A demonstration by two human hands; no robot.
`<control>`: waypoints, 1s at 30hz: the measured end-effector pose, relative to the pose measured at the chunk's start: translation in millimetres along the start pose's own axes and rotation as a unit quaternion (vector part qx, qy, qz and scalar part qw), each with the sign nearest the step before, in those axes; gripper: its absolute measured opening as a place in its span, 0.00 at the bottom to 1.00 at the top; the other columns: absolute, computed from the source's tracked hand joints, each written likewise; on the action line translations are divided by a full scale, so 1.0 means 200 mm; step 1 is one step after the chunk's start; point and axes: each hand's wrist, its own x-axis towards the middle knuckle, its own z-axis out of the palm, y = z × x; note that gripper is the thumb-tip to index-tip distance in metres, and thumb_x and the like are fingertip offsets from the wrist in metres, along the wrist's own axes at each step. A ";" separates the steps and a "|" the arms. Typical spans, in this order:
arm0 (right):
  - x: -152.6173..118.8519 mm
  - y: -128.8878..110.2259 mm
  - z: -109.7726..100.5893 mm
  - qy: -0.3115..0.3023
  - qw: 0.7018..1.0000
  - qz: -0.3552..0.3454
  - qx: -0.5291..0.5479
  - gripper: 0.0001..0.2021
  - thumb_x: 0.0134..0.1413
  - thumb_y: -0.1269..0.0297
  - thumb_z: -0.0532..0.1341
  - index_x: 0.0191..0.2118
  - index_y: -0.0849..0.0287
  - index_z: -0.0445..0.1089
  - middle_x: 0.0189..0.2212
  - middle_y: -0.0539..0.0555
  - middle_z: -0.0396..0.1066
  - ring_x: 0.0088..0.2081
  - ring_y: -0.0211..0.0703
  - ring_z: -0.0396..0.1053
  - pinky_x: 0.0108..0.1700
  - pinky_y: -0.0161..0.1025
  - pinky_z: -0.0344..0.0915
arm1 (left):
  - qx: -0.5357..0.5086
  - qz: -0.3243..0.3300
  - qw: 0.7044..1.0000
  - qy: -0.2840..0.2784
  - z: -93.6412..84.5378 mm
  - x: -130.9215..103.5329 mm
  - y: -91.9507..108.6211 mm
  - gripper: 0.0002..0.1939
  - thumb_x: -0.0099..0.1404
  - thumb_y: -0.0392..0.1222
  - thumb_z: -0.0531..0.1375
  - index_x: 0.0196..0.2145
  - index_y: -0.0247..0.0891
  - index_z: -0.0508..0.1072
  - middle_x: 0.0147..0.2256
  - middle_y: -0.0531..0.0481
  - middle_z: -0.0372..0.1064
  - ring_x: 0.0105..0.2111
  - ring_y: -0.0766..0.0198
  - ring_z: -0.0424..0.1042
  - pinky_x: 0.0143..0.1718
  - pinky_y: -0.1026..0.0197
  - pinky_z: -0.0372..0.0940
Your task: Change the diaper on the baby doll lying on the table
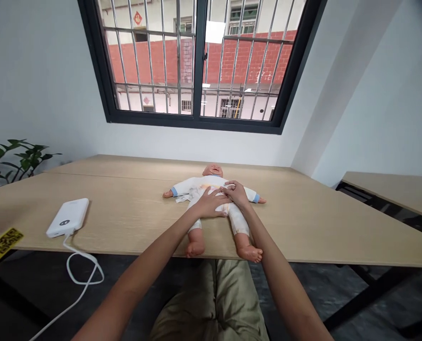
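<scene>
A baby doll (211, 182) in a white outfit with blue cuffs lies on its back on the wooden table (125, 208). Its head points toward the window, its arms are spread, and its bare feet reach the near edge. My left hand (211, 204) lies over the doll's belly with the fingers stretched out, holding nothing. Beside it, my right hand (237, 193) rests on the front of the outfit, fingers bent and closed on the cloth. The hands meet at the fingertips, which partly hide the fabric there. A loose white flap (183, 199) sticks out at the doll's side.
A white power bank (68, 217) lies at the left, its white cable (85, 284) hanging over the table edge. A leafy plant (22, 158) stands at the far left. Behind the table is a barred window (197, 124). Another table (392, 189) stands at the right.
</scene>
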 end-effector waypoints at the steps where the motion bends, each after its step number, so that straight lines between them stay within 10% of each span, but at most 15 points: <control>1: 0.00 0.01 0.00 0.015 1.000 0.002 -0.004 0.25 0.32 0.53 0.71 0.38 0.58 0.65 0.23 0.49 0.72 0.24 0.40 0.69 0.26 0.35 0.65 | 0.001 0.001 1.000 0.001 0.00 0.00 0.00 0.30 0.65 0.61 0.53 0.63 0.55 0.57 0.66 0.52 0.52 0.66 0.49 0.45 0.63 0.32 0.38; 30: -0.01 0.10 0.00 0.041 0.998 -0.049 0.005 0.18 0.52 0.51 0.55 0.40 0.59 0.69 0.31 0.55 0.75 0.36 0.46 0.73 0.43 0.43 0.69 | -0.030 -0.029 0.998 0.047 -0.04 -0.02 0.05 0.33 0.62 0.61 0.57 0.61 0.48 0.59 0.66 0.46 0.51 0.64 0.52 0.51 0.65 0.44 0.43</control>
